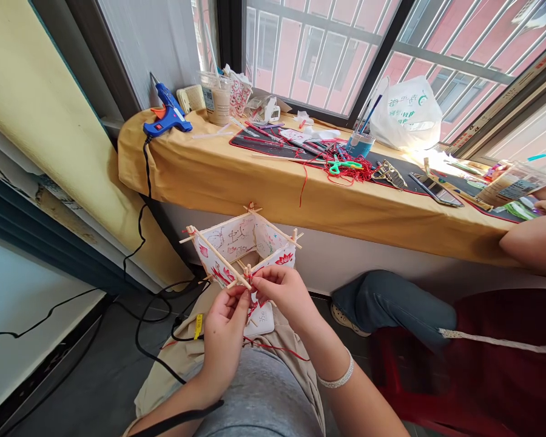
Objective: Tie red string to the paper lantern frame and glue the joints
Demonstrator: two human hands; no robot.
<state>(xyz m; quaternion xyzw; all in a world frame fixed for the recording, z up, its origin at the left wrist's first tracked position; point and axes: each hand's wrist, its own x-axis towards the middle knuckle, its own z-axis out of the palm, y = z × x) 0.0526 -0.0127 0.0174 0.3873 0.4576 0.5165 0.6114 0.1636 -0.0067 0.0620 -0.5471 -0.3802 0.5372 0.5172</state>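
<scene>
A lantern-like frame of thin wooden sticks with white panels [236, 238], painted with red flowers and dark writing, rests on my lap, its top open. Its near corner, where sticks cross and red cord is wound, lies between my hands. My left hand [225, 321] has thumb and fingers pressed together just below that corner. My right hand [279, 291] pinches at the red cord right beside the crossed sticks. Whatever sits between my left fingertips is too small to make out. Red cord [282, 350] trails across my lap, near a white device [260, 319].
On the cloth-covered ledge [236, 176] are a blue glue gun [167, 112], drink cups, green scissors [341, 165], tangled red cord [361, 169], a phone [435, 189] and a plastic bag [407, 112]. Another person's arm [537, 233] and leg are at right. Black cables [139, 328] hang at left.
</scene>
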